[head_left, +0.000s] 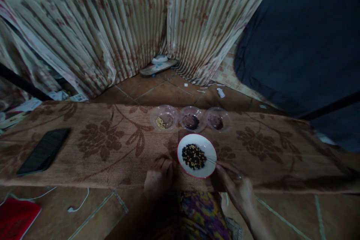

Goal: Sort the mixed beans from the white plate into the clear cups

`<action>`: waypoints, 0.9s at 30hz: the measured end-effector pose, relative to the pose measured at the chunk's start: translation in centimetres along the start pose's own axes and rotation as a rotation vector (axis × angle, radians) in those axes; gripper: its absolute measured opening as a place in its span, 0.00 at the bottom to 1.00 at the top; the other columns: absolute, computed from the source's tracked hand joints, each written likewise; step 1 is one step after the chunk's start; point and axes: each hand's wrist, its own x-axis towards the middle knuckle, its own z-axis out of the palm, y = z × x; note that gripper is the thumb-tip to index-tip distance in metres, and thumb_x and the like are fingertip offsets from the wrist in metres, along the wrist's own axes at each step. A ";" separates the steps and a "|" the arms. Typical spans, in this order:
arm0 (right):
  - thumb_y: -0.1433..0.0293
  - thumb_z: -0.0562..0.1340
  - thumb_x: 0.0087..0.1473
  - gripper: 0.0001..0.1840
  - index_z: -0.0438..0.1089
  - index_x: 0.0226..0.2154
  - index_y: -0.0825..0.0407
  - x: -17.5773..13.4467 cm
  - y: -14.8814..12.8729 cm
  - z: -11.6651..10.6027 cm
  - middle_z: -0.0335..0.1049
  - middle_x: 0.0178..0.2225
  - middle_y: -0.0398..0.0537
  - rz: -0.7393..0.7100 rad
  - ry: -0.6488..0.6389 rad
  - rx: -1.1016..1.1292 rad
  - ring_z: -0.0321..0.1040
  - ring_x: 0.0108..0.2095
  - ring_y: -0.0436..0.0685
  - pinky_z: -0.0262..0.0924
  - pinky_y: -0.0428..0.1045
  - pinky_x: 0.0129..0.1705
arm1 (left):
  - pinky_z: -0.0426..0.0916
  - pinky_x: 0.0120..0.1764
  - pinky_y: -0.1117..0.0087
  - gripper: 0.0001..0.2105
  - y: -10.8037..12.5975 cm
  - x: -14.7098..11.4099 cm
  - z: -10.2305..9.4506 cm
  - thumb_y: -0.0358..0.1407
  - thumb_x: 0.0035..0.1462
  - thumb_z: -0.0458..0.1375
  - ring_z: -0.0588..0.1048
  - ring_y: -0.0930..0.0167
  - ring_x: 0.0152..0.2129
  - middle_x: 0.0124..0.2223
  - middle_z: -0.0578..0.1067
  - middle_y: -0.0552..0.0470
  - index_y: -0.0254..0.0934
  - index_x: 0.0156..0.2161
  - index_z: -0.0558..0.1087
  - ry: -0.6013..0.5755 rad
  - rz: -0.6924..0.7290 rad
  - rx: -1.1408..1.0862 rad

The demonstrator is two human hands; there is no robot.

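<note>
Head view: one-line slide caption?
Right hand holds a thin utensil at a white bowl of dark and pale beans, left hand beside it, three clear cups beyond.

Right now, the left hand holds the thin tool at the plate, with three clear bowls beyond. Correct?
No, the right hand holds the thin tool; the head view shows it. The plate and three clear bowls are as you say.
</note>
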 end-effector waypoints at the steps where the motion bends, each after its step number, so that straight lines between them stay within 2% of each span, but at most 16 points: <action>1: 0.57 0.60 0.57 0.15 0.77 0.37 0.47 -0.1 0.0 0.0 0.77 0.41 0.50 -0.001 0.006 -0.008 0.74 0.43 0.60 0.68 0.54 0.45 | 0.67 0.34 0.71 0.10 0.0 0.0 0.0 0.34 0.64 0.47 0.71 0.71 0.30 0.32 0.72 0.51 0.39 0.33 0.68 0.001 -0.002 -0.002; 13: 0.57 0.60 0.57 0.15 0.77 0.36 0.48 -0.4 -0.2 0.1 0.78 0.38 0.50 -0.031 0.045 -0.040 0.75 0.40 0.61 0.70 0.53 0.42 | 0.66 0.35 0.71 0.07 0.1 0.0 -0.1 0.32 0.63 0.49 0.71 0.71 0.31 0.32 0.72 0.52 0.39 0.34 0.67 0.012 0.000 0.002; 27: 0.55 0.62 0.54 0.18 0.78 0.36 0.51 -0.6 0.1 -0.3 0.79 0.38 0.52 0.131 0.081 0.071 0.76 0.39 0.62 0.71 0.52 0.39 | 0.66 0.35 0.71 0.06 -0.1 -0.2 0.2 0.32 0.63 0.49 0.72 0.71 0.32 0.34 0.73 0.52 0.40 0.35 0.68 0.013 0.001 0.010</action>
